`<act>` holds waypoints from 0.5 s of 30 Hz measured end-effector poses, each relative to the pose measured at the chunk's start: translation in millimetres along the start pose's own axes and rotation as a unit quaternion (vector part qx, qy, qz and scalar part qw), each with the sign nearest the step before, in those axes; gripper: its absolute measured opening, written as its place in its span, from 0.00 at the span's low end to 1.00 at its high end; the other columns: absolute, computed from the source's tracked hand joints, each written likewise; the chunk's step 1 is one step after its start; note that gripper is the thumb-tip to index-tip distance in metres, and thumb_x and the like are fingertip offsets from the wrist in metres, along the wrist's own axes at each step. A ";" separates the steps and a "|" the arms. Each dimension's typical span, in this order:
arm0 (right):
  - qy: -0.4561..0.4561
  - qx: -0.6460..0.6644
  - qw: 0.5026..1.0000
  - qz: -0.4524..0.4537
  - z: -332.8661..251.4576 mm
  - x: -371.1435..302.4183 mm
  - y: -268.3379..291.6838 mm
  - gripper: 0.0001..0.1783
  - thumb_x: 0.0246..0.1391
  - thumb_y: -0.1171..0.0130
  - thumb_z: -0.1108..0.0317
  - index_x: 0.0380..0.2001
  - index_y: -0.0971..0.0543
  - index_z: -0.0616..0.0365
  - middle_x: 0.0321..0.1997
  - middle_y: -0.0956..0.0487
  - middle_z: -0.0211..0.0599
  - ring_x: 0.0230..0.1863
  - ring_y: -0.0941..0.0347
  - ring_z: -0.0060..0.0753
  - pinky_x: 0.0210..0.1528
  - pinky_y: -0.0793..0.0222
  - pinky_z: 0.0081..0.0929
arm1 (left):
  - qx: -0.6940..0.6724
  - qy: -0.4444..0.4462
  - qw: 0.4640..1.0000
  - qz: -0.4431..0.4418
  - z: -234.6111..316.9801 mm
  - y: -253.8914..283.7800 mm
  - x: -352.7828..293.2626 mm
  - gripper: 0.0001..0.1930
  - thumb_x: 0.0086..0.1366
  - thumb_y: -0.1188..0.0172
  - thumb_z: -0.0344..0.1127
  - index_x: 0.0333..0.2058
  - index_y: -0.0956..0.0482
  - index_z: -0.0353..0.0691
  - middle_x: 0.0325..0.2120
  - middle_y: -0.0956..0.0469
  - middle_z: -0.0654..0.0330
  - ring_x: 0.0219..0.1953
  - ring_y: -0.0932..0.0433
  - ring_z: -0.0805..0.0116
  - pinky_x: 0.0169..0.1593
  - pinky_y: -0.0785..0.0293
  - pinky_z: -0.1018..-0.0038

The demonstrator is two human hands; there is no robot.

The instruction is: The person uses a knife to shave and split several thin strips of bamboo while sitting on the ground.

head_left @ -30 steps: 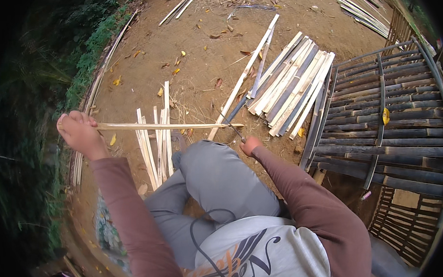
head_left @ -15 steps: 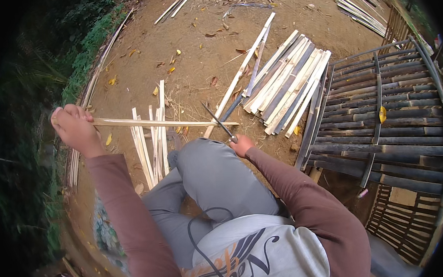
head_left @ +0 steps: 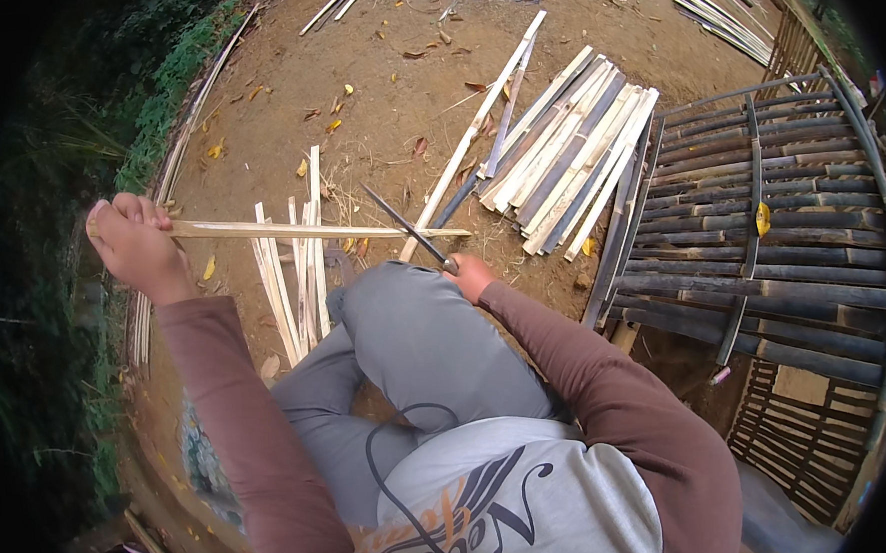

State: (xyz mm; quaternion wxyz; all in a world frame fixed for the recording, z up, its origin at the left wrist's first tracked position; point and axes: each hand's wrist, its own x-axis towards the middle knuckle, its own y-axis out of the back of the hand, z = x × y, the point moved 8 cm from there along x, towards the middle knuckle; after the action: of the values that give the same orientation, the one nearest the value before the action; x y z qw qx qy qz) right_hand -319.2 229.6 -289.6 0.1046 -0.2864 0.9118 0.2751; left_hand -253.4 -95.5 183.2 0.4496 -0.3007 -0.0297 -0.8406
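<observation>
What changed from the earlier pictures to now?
The right hand moved slightly left, and its knife swung so the tip points further left, past the strip. The left hand still grips the strip; nothing was let go. The stick pile stayed put.

The ground (head_left: pixel 373 90) is lit evenly by soft, diffuse daylight, with shadows kept faint; the foliage (head_left: pixel 54 212) at left is rendered dim and smeared. Edges of the bamboo rack (head_left: pixel 825 298) are bowed by the fisheye, and corners are blacked out.
</observation>
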 end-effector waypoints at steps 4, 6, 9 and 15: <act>-0.034 -0.017 0.999 -0.007 15.5 -8.7 -14.5 0.21 0.62 0.40 0.51 0.44 0.16 0.58 0.46 0.15 0.57 0.50 0.18 0.59 0.53 0.23 0.49 | 0.002 0.002 1.000 -0.001 11.2 8.7 5.1 0.06 0.78 0.57 0.35 0.39 0.37 0.43 0.21 0.38 0.66 0.21 0.39 0.76 0.24 0.38 0.74; -0.084 -0.070 0.994 0.008 65.3 7.3 -2.0 0.21 0.62 0.40 0.52 0.45 0.16 0.58 0.47 0.15 0.57 0.51 0.18 0.59 0.53 0.23 0.49 | -0.020 -0.001 1.000 -0.007 4.3 5.8 8.7 0.06 0.78 0.57 0.35 0.39 0.37 0.43 0.21 0.38 0.66 0.21 0.39 0.76 0.24 0.38 0.74; -0.123 -0.117 0.986 -0.001 93.1 23.0 12.2 0.21 0.61 0.40 0.52 0.45 0.16 0.58 0.47 0.15 0.57 0.51 0.18 0.60 0.53 0.23 0.49 | -0.027 0.003 1.000 0.002 -1.2 0.1 4.2 0.06 0.78 0.56 0.35 0.39 0.37 0.43 0.20 0.39 0.66 0.21 0.39 0.76 0.24 0.38 0.74; 0.052 0.010 0.999 0.002 -14.4 13.6 -12.0 0.19 0.62 0.40 0.54 0.41 0.18 0.61 0.41 0.15 0.57 0.46 0.18 0.63 0.50 0.24 0.50 | -0.009 0.005 1.000 -0.009 4.1 0.9 -1.9 0.07 0.77 0.57 0.34 0.36 0.37 0.43 0.20 0.39 0.66 0.20 0.39 0.76 0.24 0.39 0.76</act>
State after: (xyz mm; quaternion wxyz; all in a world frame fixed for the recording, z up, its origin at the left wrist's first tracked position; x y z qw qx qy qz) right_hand -323.8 207.0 -287.8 0.0593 -0.2977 0.9193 0.2505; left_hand -249.9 -93.3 185.3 0.4390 -0.3005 -0.0223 -0.8464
